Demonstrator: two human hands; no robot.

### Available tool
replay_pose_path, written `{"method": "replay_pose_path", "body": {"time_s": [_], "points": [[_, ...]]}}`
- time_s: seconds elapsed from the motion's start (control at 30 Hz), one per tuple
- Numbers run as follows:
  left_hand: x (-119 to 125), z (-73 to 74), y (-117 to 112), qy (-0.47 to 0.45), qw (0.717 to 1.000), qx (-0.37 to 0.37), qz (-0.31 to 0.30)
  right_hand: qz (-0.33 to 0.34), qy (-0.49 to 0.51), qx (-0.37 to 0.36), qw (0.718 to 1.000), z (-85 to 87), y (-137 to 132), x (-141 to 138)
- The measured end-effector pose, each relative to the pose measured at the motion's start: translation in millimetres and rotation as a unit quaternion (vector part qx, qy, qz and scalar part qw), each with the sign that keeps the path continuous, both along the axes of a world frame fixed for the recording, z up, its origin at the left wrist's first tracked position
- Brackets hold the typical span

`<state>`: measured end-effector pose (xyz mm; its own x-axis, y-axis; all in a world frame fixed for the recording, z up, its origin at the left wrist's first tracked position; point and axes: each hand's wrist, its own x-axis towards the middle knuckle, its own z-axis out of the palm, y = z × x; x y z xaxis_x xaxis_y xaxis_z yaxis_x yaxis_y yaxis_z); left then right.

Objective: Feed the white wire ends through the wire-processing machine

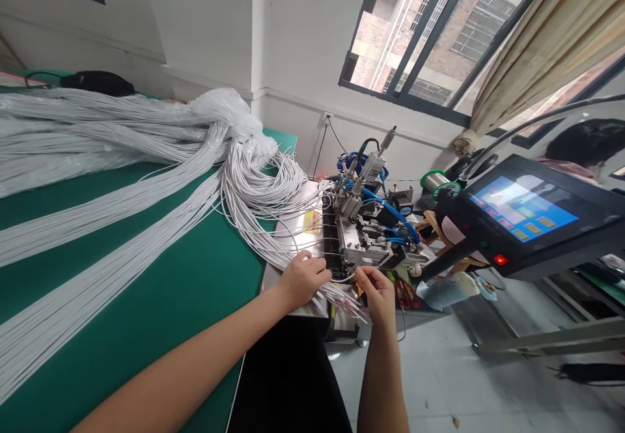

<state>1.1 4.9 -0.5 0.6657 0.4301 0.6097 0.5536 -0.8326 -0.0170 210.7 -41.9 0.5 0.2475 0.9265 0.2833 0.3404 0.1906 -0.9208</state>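
My left hand is closed around a bundle of white cables at the machine's near end. The loose cable ends stick out past it toward the lower right, some with reddish tips. My right hand pinches a single white cable between thumb and fingertips, just in front of the machine. Several other white cables run from the coil on the table into the machine's row of dark slots. Blue air hoses and metal cylinders sit on top of the machine.
Long bundles of white cable lie across the green table, partly under clear plastic. To the right stands a touchscreen control box with a lit red button. A wire spool and red-handled scissors are near the machine. Another person is at far right.
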Motion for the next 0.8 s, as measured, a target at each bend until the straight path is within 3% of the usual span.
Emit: {"method": "replay_pose_path", "body": {"time_s": [0.1, 0.23, 0.5, 0.8], "points": [[0, 1.3, -1, -0.028, 0.999, -0.01, 0.022, -0.024, -0.084, -0.011, 0.996, -7.0, 5, 12], [-1, 3.2, -3, -0.054, 0.998, -0.017, 0.026, -0.001, -0.128, -0.035, 0.991, -9.9, 11, 15], [1, 0.2, -1, -0.004, 0.997, -0.075, 0.032, 0.068, 0.014, -0.084, 0.994, -13.2, 18, 11], [2, 1.2, -2, -0.001, 0.996, -0.081, 0.036, 0.033, 0.047, -0.057, 0.997, -27.3, 15, 5]]}}
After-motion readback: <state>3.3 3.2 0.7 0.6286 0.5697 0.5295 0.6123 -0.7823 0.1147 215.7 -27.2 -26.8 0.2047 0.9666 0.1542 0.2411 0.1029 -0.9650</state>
